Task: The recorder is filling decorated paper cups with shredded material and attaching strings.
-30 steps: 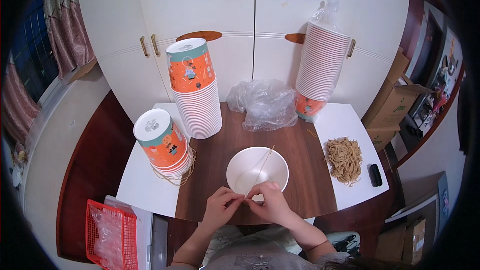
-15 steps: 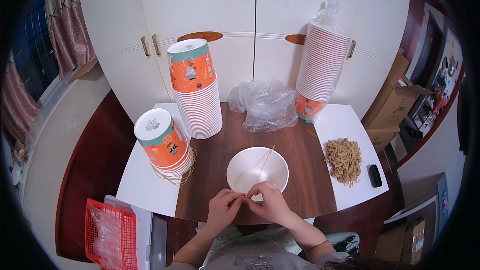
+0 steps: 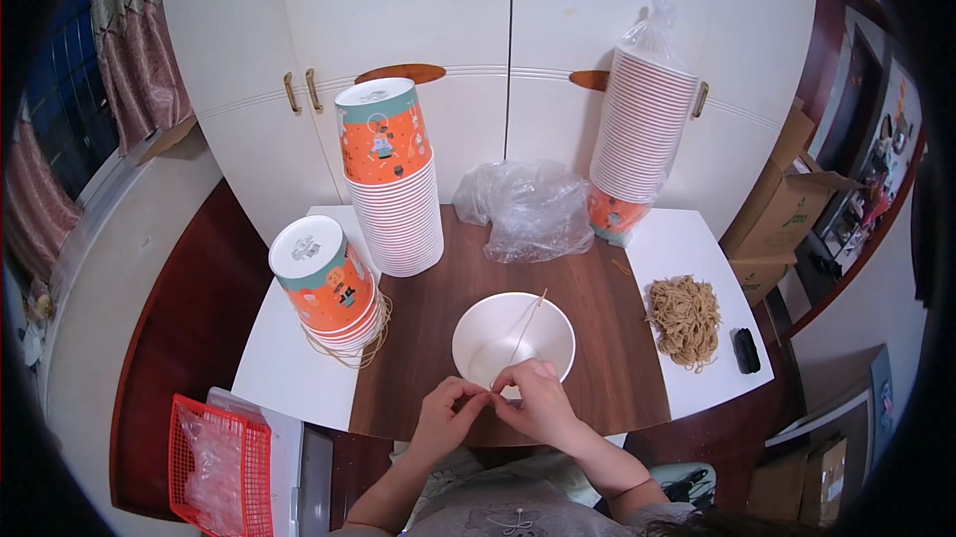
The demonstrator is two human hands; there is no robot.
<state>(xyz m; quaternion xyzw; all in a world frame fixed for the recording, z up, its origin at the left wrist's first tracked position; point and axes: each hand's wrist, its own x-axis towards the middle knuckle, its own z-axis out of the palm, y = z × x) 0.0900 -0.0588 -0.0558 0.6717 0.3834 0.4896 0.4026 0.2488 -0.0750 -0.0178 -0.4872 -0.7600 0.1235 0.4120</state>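
A white paper tub [image 3: 466,331] stands upright in front of me, its mouth facing up. A thin tan cord [image 3: 526,320] crosses its inside from the far right rim toward my fingers. At the near rim my left hand [image 3: 450,416] and my right hand [image 3: 539,406] meet, thumbs and forefingers pinched together on the cord's near end. That end is mostly hidden by the fingertips. At the left stands a short upside-down stack of orange printed tubs [image 3: 334,288], with loops of tan cord [image 3: 376,331] round its base.
A taller tub stack [image 3: 393,199] rises behind the short one. Crumpled clear plastic [image 3: 526,209] lies at the back. A bagged tub stack [image 3: 642,124] stands back right. Right of me are a tan cord heap [image 3: 684,321] and a black object [image 3: 746,350]. A red basket [image 3: 221,467] sits low left.
My fingertips have shifted very slightly at the near rim, still pinched together. The tub and stacks stay in place.
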